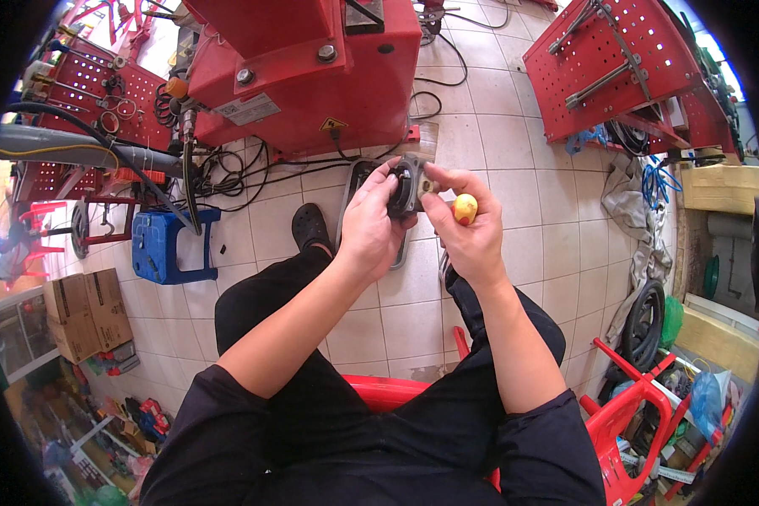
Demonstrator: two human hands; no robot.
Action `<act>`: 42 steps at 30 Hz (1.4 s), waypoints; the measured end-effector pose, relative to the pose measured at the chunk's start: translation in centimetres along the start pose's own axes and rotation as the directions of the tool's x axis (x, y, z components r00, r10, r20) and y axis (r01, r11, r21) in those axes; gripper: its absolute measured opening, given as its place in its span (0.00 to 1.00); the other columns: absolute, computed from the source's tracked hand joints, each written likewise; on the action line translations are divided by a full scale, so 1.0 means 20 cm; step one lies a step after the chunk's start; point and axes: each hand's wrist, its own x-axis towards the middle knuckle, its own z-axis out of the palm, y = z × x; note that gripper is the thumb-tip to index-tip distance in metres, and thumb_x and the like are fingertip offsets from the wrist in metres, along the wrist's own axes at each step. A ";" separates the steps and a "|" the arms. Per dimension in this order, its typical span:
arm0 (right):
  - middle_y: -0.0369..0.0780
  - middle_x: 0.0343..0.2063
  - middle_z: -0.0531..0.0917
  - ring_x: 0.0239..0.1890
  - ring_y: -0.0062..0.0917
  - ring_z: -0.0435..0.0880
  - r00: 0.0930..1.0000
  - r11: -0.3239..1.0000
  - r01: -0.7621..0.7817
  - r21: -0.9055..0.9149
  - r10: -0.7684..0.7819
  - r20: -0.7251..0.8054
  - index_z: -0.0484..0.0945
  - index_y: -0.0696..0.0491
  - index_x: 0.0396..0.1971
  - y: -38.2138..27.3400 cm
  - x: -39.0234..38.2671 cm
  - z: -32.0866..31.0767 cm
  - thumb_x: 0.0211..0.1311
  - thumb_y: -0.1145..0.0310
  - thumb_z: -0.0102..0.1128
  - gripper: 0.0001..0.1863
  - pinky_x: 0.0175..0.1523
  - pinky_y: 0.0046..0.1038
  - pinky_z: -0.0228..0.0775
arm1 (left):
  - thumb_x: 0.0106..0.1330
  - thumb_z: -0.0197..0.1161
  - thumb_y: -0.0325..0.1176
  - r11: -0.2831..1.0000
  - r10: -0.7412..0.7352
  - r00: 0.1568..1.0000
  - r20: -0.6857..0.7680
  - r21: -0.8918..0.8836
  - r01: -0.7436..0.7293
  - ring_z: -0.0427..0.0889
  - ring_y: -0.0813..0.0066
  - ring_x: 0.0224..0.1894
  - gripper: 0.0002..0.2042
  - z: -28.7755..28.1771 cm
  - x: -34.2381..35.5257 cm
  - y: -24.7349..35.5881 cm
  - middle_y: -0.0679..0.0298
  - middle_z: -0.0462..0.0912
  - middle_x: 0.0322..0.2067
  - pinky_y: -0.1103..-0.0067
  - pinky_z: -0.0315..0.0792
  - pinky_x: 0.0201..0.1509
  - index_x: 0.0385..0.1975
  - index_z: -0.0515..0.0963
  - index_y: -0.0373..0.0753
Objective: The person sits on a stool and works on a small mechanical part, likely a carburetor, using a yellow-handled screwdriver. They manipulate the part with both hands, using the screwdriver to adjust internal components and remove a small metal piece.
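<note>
In front of my knees, my left hand (369, 226) is closed around a dark round mechanical part with a grey metal flange (408, 187). My right hand (474, 236) grips a screwdriver by its rounded yellow handle with red marks (465, 208). The screwdriver's shaft and tip cannot be made out. Thumb and fingers of my right hand also touch the flange side of the part, where a pale face with dark holes shows. Below my hands a grey tray (343, 202) lies on the floor, its contents mostly hidden by my left hand.
A large red machine base (312, 93) stands ahead, with black cables (244, 169) along the floor. To the left is a blue stool (164, 244), with cardboard boxes (84, 312) nearer. A red perforated panel (599, 76) rises at right, above a red plastic chair (628, 426).
</note>
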 end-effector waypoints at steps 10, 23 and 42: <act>0.33 0.27 0.77 0.29 0.10 0.71 0.999 0.986 0.036 -0.165 -0.035 0.011 0.75 0.59 0.44 0.02 0.00 -0.02 0.55 0.78 0.60 0.15 0.34 0.13 0.65 | 0.72 0.40 0.32 0.989 0.093 0.995 -0.020 0.121 -0.090 0.77 0.82 0.38 0.14 -0.01 0.02 0.02 0.65 0.76 0.40 0.83 0.74 0.41 0.53 0.65 0.38; 0.34 0.26 0.78 0.23 0.08 0.71 0.979 0.986 -0.096 -0.135 0.069 -0.194 0.74 0.57 0.42 -0.02 0.00 0.01 0.56 0.77 0.59 0.13 0.26 0.12 0.63 | 0.72 0.40 0.29 0.816 0.422 0.896 0.140 0.372 -0.442 0.73 0.82 0.43 0.11 -0.03 0.07 0.00 0.63 0.73 0.42 0.83 0.69 0.50 0.50 0.63 0.34; 0.32 0.23 0.79 0.19 0.06 0.69 0.959 0.970 -0.239 0.051 0.244 -0.146 0.77 0.58 0.43 -0.03 0.00 0.01 0.57 0.74 0.61 0.12 0.23 0.09 0.59 | 0.72 0.41 0.33 0.899 0.342 0.937 0.068 0.266 -0.347 0.75 0.87 0.41 0.12 -0.02 0.05 0.01 0.68 0.75 0.42 0.86 0.71 0.40 0.52 0.64 0.40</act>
